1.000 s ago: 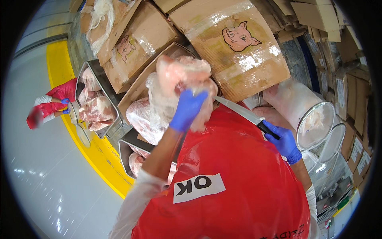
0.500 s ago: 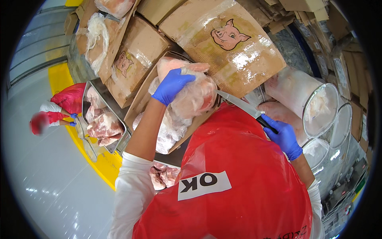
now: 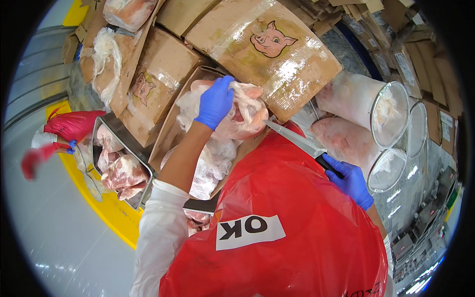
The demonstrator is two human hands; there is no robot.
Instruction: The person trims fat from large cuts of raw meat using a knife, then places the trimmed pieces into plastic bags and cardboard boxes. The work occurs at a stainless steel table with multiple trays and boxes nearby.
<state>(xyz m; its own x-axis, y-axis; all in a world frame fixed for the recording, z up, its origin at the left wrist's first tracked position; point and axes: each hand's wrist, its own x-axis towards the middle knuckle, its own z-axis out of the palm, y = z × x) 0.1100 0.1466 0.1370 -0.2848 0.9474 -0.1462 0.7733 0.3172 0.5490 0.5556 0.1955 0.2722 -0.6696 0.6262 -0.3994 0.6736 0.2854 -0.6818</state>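
Your blue-gloved left hand has moved from the near face of the pale pink, rounded lump of meat to its upper left since a second ago. Well left of that hand stands a grey metal tub of red-and-white, firm-looking cuts; nearer, just beside its wrist, runs the stiff brown wall of an open cardboard box, where the lump lies. Your left fingers curl tightly and seem to grip clear, crumpled plastic film, thin and wet-looking; keep it taut and peel it low along the meat, so it doesn't tear. Right of this hand, the lump's smooth, fatty side shows; whether the knife's tip touches it, you can't tell. Your blue-gloved right hand is closed round the black handle of a long, straight steel knife; angle that blade away from your left fingers. Beyond it sit pinkish, plastic-lined cylinders with round metal rims.
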